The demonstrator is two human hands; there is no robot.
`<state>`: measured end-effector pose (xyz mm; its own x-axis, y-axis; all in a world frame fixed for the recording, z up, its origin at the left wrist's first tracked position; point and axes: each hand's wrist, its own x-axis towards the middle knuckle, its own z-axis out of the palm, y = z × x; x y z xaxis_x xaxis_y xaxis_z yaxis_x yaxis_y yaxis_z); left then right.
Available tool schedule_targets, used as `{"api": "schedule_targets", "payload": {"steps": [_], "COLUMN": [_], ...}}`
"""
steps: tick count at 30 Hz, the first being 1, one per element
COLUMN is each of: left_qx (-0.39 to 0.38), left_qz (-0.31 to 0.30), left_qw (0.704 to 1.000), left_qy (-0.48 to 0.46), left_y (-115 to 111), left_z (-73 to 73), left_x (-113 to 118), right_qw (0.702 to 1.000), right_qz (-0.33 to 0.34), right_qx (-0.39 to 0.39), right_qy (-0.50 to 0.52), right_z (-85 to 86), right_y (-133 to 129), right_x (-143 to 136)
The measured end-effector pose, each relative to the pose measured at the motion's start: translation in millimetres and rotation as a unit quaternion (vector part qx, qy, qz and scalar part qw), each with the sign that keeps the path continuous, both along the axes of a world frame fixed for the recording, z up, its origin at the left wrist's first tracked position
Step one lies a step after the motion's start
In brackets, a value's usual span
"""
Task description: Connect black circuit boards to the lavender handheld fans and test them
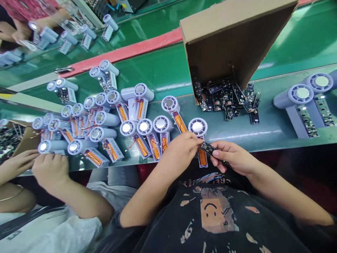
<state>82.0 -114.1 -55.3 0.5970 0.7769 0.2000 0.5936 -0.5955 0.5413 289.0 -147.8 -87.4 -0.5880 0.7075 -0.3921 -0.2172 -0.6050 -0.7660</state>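
My right hand grips a narrow black circuit board between thumb and fingers. At the board's left end, the fingertips of my left hand are pinched together; what they hold is too small and covered to make out. Under the board lies a lilac handheld fan, its round head away from me and its opened handle, with an orange battery, towards me. Left of it is another fan with red wires and an orange battery, partly behind my left hand.
A tipped cardboard box spills several circuit boards onto the green bench. Fans with boards fitted stand at right. Many open fans crowd the left, beside a co-worker's hands. Another person works across the bench.
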Motion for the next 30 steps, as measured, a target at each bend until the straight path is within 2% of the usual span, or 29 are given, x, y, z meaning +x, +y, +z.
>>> {"api": "schedule_targets", "payload": {"steps": [3, 6, 9, 13, 17, 21, 23, 26, 30], "left_qx": [0.013, 0.041, 0.053, 0.053, 0.091, 0.075, 0.054, 0.027, 0.071], "left_qz": [0.005, 0.016, 0.024, 0.057, 0.093, 0.143, 0.152, 0.142, 0.078], "left_qw": [0.999, 0.998, 0.998, 0.995, 0.991, 0.986, 0.985, 0.989, 0.99], "left_qy": [0.031, 0.046, -0.008, -0.065, -0.025, 0.046, 0.055, 0.041, 0.089], "left_y": [-1, -4, -6, -8, -7, -3, -3, -8, -22], "left_z": [-0.6, -5.3, -10.5, -17.5, -19.8, -14.2, -10.3, -6.2, -5.4], "left_x": [-3, -1, 0, 0, 5, 10, 9, 1, -9], "right_qw": [0.998, 0.982, 0.964, 0.957, 0.945, 0.921, 0.919, 0.921, 0.929], "right_qz": [0.023, 0.042, 0.042, -0.006, -0.029, -0.023, -0.024, -0.025, -0.02], "right_qx": [0.049, 0.125, 0.148, 0.153, 0.178, 0.218, 0.219, 0.223, 0.216], "right_qy": [-0.045, -0.139, -0.217, -0.245, -0.274, -0.323, -0.327, -0.32, -0.301], "right_z": [3.1, 8.4, 12.4, 13.6, 13.8, 13.1, 11.6, 8.1, 3.6], "right_y": [4, 9, 11, 11, 17, 26, 28, 28, 28], "right_x": [2, 1, -3, -11, -14, -13, -12, -10, -6]}}
